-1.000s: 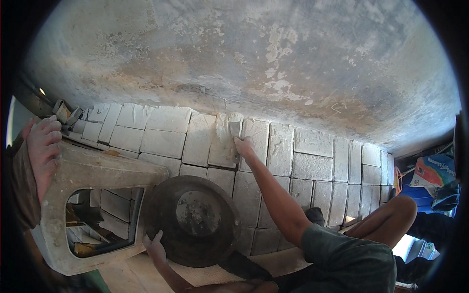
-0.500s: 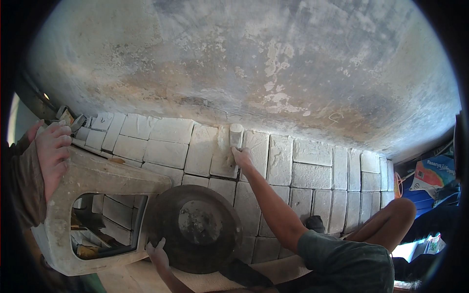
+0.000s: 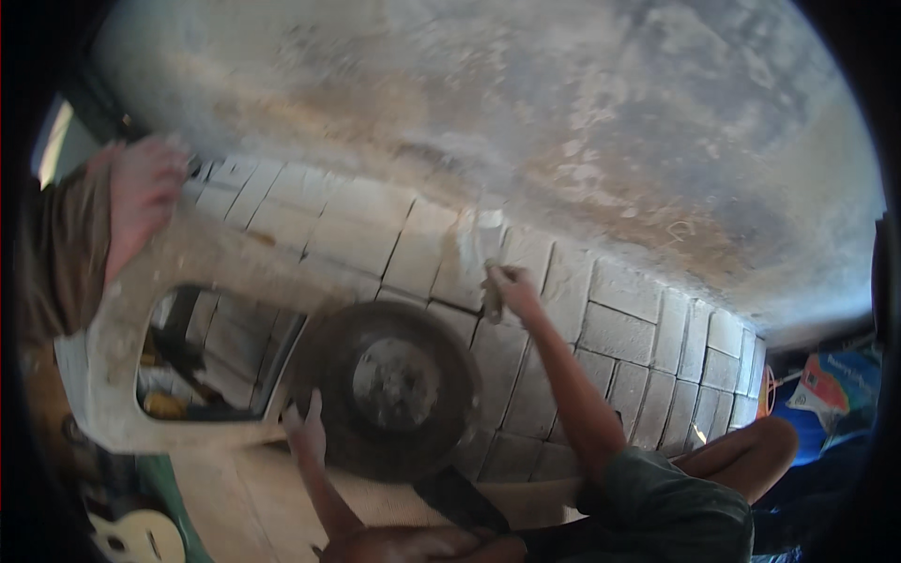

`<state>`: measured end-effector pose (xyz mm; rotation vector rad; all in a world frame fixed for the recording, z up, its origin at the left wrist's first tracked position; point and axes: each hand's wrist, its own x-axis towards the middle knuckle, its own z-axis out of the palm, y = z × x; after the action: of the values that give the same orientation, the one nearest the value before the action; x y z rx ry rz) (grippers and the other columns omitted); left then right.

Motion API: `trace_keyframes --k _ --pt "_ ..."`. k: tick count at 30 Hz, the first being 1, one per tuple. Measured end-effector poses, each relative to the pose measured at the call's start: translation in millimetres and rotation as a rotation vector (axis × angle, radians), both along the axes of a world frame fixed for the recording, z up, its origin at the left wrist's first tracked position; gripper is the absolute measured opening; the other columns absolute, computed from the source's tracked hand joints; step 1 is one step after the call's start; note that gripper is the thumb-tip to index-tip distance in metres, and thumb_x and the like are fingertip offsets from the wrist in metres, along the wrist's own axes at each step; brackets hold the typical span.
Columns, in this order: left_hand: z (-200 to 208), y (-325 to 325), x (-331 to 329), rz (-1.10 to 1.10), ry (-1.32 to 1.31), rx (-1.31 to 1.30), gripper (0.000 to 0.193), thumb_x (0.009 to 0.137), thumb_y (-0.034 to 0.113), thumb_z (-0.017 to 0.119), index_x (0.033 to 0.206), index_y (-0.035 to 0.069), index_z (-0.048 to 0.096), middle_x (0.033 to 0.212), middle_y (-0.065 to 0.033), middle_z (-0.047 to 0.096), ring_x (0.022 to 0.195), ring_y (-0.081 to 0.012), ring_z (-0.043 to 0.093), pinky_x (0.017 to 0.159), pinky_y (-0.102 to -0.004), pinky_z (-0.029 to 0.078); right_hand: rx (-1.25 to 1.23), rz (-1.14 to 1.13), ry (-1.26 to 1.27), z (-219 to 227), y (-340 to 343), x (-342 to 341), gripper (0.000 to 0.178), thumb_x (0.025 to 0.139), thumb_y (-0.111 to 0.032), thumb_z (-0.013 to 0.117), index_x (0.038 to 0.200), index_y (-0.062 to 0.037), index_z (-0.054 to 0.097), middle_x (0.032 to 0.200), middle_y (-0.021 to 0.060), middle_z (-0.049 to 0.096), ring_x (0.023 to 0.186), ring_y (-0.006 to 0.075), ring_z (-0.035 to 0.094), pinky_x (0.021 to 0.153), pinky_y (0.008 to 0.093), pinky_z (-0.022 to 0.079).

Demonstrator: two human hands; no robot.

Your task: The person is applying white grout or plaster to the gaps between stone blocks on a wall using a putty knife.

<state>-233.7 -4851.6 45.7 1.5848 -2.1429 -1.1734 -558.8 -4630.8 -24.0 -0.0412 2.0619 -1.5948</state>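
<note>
My left hand (image 3: 307,432) grips the lower left rim of a round dark basin (image 3: 455,422), its thumb pointing up. Pale residue (image 3: 396,383) covers the basin's bottom. My right hand (image 3: 513,284) is closed around the handle of a short flat-headed tool (image 3: 490,225), whose kind is too blurred to tell. Its pale head lies over a light block near the foot of the wall. Pale rectangular blocks (image 3: 361,220) lie in rows around it.
A worn wall (image 3: 422,94) rises beyond the blocks. A dirty plastic chair (image 3: 113,375) stands left of the basin; a brown-sleeved person's hand (image 3: 145,202) rests on it. A guitar-shaped thing (image 3: 141,540) lies lower left, a colourful bag (image 3: 840,375) at far right.
The view has tilted, so the chair and the basin appear higher. My right hand has shifted along the tool, whose handle end now shows below it. My left hand stays at the basin's rim.
</note>
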Motion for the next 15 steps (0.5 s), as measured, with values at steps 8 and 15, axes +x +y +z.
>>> trace_keyframes --k 8,15 --pt "41.9 11.3 -37.9 -0.11 -0.119 0.032 0.051 0.088 0.038 0.05 0.112 -0.007 0.053 0.111 -0.0259 0.054 0.107 -0.0377 0.049 0.09 -0.0415 0.038 0.112 0.379 0.137 126.3 51.3 49.0 0.032 0.09 -0.024 0.053 0.09 0.0077 0.062 0.073 0.0089 0.064 0.064 0.0145 0.061 0.06 0.0272 0.049" --pt "70.1 16.5 -69.2 -0.238 -0.251 -0.189 0.045 0.085 0.036 0.054 0.091 -0.008 0.059 0.097 -0.0294 0.057 0.098 -0.0415 0.053 0.083 -0.0454 0.042 0.366 0.838 0.292 187.8 19.8 77.2 0.032 0.087 -0.023 0.054 0.09 0.0068 0.063 0.072 0.0137 0.066 0.066 0.0198 0.063 0.065 0.0313 0.049"
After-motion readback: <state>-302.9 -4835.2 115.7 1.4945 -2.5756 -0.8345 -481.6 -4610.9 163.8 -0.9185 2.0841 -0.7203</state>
